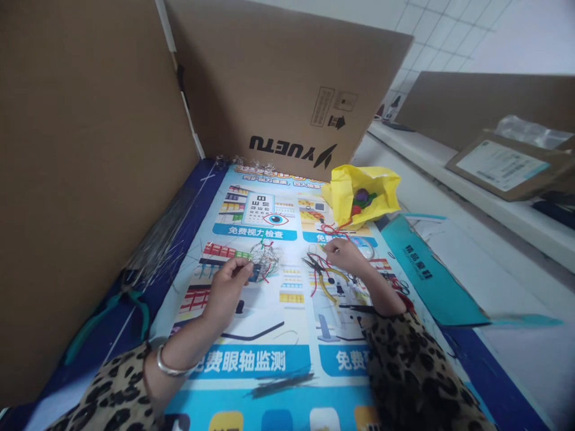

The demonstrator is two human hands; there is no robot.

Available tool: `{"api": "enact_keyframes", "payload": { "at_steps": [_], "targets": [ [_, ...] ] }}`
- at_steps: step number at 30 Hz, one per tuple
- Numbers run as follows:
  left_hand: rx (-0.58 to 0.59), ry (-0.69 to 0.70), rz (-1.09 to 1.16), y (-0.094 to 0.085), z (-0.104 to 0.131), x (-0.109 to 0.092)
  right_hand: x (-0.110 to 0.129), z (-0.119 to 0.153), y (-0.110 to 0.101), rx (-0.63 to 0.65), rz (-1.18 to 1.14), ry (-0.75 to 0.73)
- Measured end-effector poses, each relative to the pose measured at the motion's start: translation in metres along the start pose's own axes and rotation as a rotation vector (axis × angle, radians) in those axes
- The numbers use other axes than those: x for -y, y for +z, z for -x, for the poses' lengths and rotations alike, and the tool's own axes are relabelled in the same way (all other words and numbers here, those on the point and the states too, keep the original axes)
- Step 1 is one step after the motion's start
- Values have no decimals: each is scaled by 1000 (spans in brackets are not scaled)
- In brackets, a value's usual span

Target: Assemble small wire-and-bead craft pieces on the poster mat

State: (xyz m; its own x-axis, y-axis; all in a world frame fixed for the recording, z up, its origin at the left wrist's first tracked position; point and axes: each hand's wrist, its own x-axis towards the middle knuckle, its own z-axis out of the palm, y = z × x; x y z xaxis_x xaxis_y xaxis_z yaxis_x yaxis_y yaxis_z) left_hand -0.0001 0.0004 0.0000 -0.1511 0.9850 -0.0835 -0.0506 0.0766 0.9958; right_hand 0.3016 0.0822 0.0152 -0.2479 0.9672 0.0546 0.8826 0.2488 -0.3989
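Observation:
My left hand [229,287] is closed in a pinch at the edge of a loose ball of thin wire [266,258] with short red and green strands on it. To the right, my right hand [348,255] is closed, thumb and finger together. What it holds, if anything, is too small to make out. Just below it lie pliers with yellow handles [330,292], their jaws apart. Red cord [335,229] runs from the mouth of a yellow bag [366,194] close above that hand. Balls of coloured yarn [362,196] show inside the bag.
Cardboard panels [287,78] wall off the left and back. Teal-handled pliers [130,299] lie at the left near a bundle of straight wires [164,230]. Short dark wires [283,383] lie in front. A teal box piece [431,269] is at the right. The printed sheet [294,326] covers the table.

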Motion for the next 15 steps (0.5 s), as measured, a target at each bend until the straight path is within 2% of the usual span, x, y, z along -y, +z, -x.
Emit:
{"api": "enact_keyframes", "payload": {
  "at_steps": [4, 9, 15],
  "targets": [
    [-5, 5, 5, 0, 0, 0, -10, 7, -14, 12, -231, 32],
    [-16, 1, 18, 1, 0, 0, -9, 18, -28, 94, -706, 76],
    [0, 13, 17, 0, 0, 0, -2, 10, -27, -125, -522, 183]
  ]
}}
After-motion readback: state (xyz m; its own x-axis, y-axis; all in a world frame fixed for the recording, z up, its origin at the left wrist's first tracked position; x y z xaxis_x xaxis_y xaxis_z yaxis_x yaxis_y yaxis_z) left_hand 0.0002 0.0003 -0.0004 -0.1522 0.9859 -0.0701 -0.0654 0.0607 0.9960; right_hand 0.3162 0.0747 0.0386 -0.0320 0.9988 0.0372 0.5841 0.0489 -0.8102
